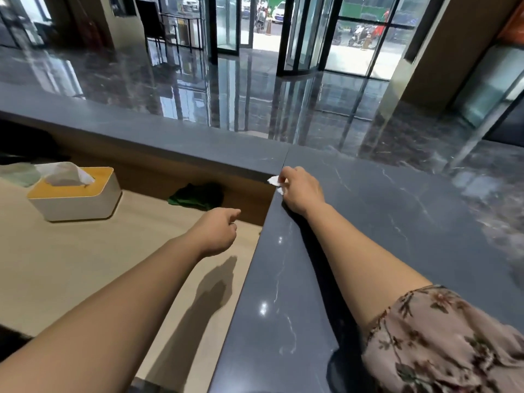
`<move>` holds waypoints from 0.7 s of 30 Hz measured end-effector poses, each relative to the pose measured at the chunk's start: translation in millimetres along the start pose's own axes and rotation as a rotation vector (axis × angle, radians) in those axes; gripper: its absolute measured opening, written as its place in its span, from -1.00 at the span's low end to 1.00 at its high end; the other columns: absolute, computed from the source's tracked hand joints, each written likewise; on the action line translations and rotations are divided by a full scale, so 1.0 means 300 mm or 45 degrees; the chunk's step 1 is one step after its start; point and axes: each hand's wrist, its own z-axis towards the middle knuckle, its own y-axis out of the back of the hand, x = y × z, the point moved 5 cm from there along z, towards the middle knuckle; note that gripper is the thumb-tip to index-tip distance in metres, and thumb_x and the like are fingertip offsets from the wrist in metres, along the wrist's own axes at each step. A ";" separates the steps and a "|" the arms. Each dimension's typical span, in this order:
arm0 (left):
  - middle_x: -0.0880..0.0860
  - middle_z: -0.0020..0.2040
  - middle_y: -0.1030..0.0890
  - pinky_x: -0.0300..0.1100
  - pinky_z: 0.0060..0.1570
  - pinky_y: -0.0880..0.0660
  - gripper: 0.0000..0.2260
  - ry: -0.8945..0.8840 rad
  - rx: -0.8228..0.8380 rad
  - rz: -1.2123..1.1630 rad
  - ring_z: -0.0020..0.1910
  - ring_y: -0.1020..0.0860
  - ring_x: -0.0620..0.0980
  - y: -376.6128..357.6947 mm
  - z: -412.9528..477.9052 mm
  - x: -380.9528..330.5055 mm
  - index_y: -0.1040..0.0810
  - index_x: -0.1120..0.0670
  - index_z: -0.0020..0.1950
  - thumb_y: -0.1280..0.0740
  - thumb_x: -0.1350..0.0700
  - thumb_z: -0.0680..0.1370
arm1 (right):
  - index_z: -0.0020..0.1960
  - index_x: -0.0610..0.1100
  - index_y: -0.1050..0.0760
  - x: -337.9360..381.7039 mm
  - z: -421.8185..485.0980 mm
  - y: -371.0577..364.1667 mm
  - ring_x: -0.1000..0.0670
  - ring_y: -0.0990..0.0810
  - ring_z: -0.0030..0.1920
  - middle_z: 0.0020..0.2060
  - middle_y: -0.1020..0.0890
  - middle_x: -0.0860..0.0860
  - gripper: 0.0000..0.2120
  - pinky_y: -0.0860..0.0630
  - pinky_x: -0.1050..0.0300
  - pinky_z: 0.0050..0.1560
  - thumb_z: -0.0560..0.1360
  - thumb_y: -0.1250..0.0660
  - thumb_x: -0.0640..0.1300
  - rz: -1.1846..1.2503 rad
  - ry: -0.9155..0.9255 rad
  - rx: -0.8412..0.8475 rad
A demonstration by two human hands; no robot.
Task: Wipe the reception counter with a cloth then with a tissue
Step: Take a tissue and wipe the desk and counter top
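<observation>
Right hand [297, 191] grips a crumpled white tissue [274, 181] at the dark table's [397, 222] inner corner. Left hand [218, 231], loosely curled and holding nothing, hovers over the beige lower table [85, 265] near the green cloth [195, 195]

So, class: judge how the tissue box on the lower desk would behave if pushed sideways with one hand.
The tissue box looks low and broad, so it would probably slide rather than tip. The pale desk looks smooth, so it may skid easily. It is likely light, being a tissue holder; the sheet poking out would flop.
</observation>
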 end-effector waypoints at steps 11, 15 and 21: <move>0.12 0.45 -0.36 -0.07 0.35 -0.36 -0.52 -0.116 0.078 0.076 0.41 -0.35 0.11 -0.010 -0.163 -0.013 -0.27 0.10 0.50 -0.12 0.34 0.58 | 0.06 -0.08 -0.47 0.195 -0.468 0.027 -0.15 -0.48 -0.06 -0.01 -0.47 -0.06 -0.89 -0.35 0.07 -0.14 0.57 -0.21 -0.14 0.054 0.063 0.009; 0.14 0.46 -0.35 -0.07 0.35 -0.36 -0.50 -0.145 0.095 0.096 0.42 -0.34 0.12 0.002 -0.237 0.018 -0.25 0.13 0.50 -0.10 0.37 0.56 | 0.04 -0.09 -0.45 0.252 -0.595 0.032 -0.18 -0.48 -0.07 -0.03 -0.46 -0.06 -0.91 -0.34 0.07 -0.15 0.57 -0.21 -0.14 0.023 0.037 -0.006; 0.17 0.46 -0.35 -0.02 0.37 -0.35 -0.49 -0.210 0.150 0.136 0.43 -0.33 0.14 0.010 -0.331 0.037 -0.25 0.17 0.50 -0.09 0.40 0.54 | 0.03 -0.07 -0.44 0.332 -0.775 0.033 -0.16 -0.46 -0.11 -0.10 -0.39 -0.01 -0.92 -0.29 0.09 -0.18 0.58 -0.19 -0.16 0.002 0.003 -0.028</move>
